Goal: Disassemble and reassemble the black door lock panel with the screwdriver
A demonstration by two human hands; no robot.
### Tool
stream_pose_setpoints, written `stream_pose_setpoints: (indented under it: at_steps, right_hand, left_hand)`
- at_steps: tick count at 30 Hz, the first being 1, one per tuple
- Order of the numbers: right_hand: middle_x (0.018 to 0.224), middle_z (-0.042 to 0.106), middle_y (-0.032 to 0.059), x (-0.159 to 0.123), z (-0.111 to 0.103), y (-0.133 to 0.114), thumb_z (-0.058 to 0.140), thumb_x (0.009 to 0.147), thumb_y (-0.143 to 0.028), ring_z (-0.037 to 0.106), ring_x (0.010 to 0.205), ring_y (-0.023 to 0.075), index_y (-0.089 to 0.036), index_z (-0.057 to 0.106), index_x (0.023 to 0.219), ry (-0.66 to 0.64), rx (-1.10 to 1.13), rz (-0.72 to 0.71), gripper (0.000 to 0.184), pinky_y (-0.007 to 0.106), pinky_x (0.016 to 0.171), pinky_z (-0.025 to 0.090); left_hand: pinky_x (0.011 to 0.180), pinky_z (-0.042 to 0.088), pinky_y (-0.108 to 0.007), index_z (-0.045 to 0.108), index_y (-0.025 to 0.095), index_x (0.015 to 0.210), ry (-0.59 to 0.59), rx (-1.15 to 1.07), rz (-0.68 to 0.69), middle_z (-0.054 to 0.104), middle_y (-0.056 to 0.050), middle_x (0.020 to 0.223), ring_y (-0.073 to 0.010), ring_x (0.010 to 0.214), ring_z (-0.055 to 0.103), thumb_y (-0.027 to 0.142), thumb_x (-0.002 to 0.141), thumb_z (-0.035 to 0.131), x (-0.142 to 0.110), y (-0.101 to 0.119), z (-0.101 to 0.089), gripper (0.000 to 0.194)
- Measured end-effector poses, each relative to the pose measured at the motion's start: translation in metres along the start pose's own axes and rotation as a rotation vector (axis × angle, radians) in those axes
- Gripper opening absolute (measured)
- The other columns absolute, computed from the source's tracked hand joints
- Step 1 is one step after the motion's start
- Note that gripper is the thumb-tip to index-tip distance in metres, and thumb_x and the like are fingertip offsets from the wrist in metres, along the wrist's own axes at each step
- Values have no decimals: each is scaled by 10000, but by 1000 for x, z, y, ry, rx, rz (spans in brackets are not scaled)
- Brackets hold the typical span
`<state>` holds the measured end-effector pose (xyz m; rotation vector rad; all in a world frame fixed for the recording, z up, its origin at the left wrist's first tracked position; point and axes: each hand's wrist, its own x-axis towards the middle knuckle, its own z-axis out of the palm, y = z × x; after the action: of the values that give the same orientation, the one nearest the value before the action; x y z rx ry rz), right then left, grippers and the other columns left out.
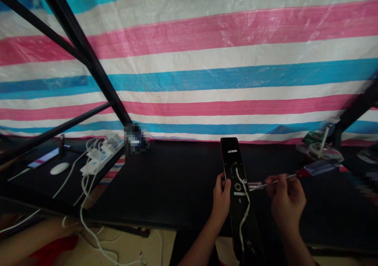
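Nearest, the left hand (221,197) holds one long black rectangular electronic door-lock panel (232,156) roughly upright, its fingers (220,181) closed around the panel's edge. The right hand (286,199) grips one screwdriver (295,174) with a thin steel shaft and a red and translucent blue handle, its fingers (276,181) pinched near the shaft. The tip sits just beside a round hole (237,186) in the panel. One loose white cable (244,211) runs down the panel's face, close to that hole. Risks: the tip could skid and mark the panel or jab the left hand if pressure is uneven; the cable could be nicked or trapped if it strays under the tip; the panel could slip, being held by one hand only. Count so far: two hands, one panel, one screwdriver, one cable. Farther off, the black surface (177,187) carries one white power strip (102,157) at left and one white oval computer mouse (59,168). At right stands one tilted plastic bottle (319,137) with a green label. Beyond, black metal struts (85,57) cross a pink, white and blue striped tarpaulin (224,73).
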<state>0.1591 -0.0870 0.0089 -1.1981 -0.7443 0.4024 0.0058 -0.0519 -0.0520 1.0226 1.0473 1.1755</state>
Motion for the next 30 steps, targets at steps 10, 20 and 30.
stream_pose_setpoints:
  at_steps: [10, 20, 30]
  right_hand:
    - [794, 719, 58, -29, 39, -12, 366, 1038, -386, 705, 711, 186, -210, 662, 886, -670, -407, -488, 376, 296, 694, 576]
    - [765, 682, 28, -26, 30, -19, 358, 1040, -343, 657, 635, 153, -206, 631, 924, -639, -433, -468, 327, 259, 640, 533]
    - [674, 634, -9, -25, 33, -22, 351, 1044, -296, 637, 567, 135, -215, 606, 876, -589, -416, -528, 316, 229, 576, 499]
  left_hand:
    - [807, 519, -322, 626, 170, 1092, 41, 7, 76, 724, -62, 909, -213, 861, 677, 474, 883, 601, 7, -1, 1, 370]
    - [912, 533, -356, 661, 159, 1187, 59, -6, 81, 755, -94, 1029, -253, 1031, 694, 483, 875, 633, 0, 0, 0, 451]
    - [1086, 465, -427, 708, 168, 1213, 79, -65, 103, 718, -137, 1270, -305, 1221, 646, 456, 831, 690, 4, -7, -4, 478]
